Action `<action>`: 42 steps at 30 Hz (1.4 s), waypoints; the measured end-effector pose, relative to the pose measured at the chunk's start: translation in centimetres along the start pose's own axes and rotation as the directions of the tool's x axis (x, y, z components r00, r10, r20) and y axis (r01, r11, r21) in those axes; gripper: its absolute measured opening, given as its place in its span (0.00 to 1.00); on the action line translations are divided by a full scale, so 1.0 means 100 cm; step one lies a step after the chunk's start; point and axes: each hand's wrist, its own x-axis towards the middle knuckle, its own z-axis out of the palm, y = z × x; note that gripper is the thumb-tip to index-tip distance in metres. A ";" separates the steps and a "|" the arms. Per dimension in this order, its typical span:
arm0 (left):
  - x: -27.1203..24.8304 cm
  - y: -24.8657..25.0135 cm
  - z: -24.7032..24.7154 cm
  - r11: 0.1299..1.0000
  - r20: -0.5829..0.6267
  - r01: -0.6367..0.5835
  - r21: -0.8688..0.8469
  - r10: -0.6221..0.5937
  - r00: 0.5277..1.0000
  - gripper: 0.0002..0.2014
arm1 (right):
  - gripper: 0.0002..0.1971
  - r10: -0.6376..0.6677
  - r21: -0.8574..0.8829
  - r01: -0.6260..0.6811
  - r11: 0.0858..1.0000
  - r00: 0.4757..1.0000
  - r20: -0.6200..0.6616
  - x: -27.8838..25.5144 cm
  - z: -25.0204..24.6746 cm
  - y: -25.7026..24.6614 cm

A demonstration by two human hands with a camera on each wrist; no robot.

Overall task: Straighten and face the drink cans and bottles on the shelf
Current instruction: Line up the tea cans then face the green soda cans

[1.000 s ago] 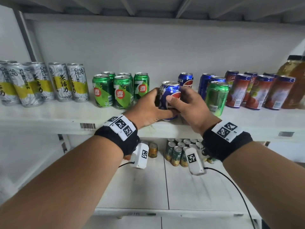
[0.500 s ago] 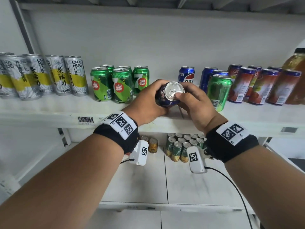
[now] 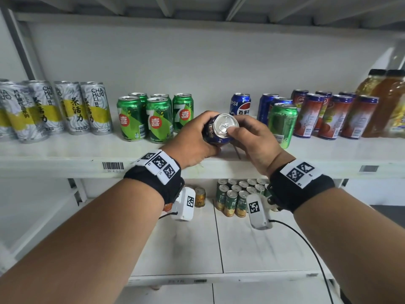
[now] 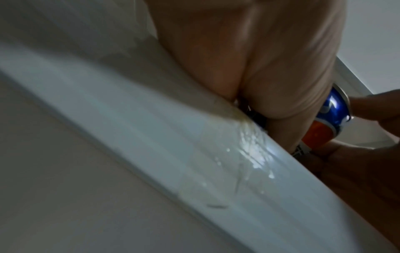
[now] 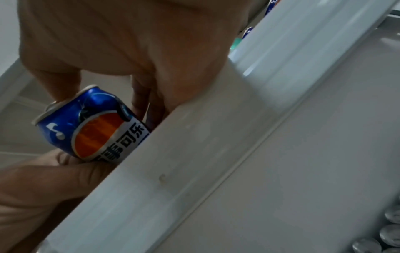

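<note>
Blue Pepsi can (image 3: 220, 130), tilted so that its silver lid and pull tab face the head camera, held between both hands just above the front edge of the upper shelf (image 3: 65, 159). Left hand (image 3: 192, 142): fingers curled round the can's left side and over its far side, thumb under the body near the shelf edge. Right hand (image 3: 255, 142): thumb tip laid on the lid beside the pull tab, remaining fingers curled behind the can's right side. In the right wrist view the can (image 5: 95, 125) shows its red-and-blue logo and white band of Chinese characters, dented near the top rim, with the right hand's fingers (image 5: 140, 101) behind it and the left thumb (image 5: 65, 171) beneath it; its lower end is hidden by the shelf edge. In the left wrist view only a blue and orange strip of the can (image 4: 331, 116) shows past the left palm (image 4: 270, 51).

On the upper shelf, left to right: tall white-and-yellow tea cans (image 3: 65, 108), green 7-Up cans (image 3: 156, 119), an upright Pepsi can (image 3: 240, 105), further blue cans (image 3: 266, 108), a lone green can (image 3: 281, 126), red cans (image 3: 328, 116) and amber bottles (image 3: 385, 102). Small green cans (image 3: 236, 194) stand on the lower shelf (image 3: 252, 249).
</note>
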 end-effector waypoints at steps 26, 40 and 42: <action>0.002 -0.008 -0.004 0.980 -0.023 0.081 -0.181 -0.086 0.996 0.32 | 0.25 0.079 -0.009 -0.079 0.997 0.996 -0.042 0.004 0.002 -0.002; -0.002 0.009 0.003 0.987 -0.066 0.159 -0.017 -0.160 0.985 0.37 | 0.20 0.056 -0.164 -0.063 0.984 0.997 -0.048 0.010 -0.001 0.000; 0.001 0.018 0.001 0.986 -0.061 0.161 0.050 -0.158 0.986 0.40 | 0.18 -0.008 -0.292 -0.020 0.956 0.995 -0.096 0.013 -0.006 -0.009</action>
